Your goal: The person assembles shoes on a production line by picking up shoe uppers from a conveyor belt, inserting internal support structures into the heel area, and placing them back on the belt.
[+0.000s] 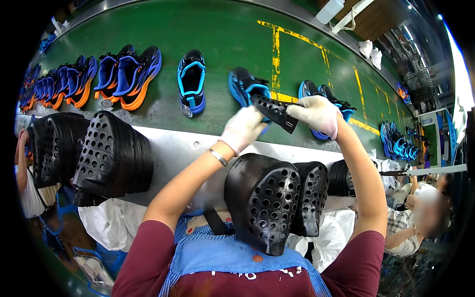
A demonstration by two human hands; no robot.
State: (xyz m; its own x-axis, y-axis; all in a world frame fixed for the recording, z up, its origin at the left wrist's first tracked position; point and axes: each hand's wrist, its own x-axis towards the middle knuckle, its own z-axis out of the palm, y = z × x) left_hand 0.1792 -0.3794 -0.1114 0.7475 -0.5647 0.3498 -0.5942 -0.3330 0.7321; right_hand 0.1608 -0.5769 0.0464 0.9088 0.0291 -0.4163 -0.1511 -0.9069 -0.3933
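My left hand (pixel 242 127), in a white glove, closes on the side of a blue and black sneaker (pixel 240 85) with a bright blue collar. My right hand (pixel 316 115), also gloved, grips one end of a black perforated plastic shoe insert (pixel 275 110). The insert slants over the sneaker's opening, its rounded end close to my left fingers. My left hand hides much of the sneaker's heel. Left of it stands a single blue and black sneaker (pixel 191 81); behind my right hand is another blue pair (pixel 308 89).
Stacks of black perforated inserts (pixel 269 208) stand against my apron, with another stack (pixel 111 153) at the left. Orange-soled sneakers (pixel 131 79) line the green surface (pixel 217 29), which has yellow markings. A metal ledge (pixel 178 156) runs along its near edge. Other people (pixel 420 213) sit at right.
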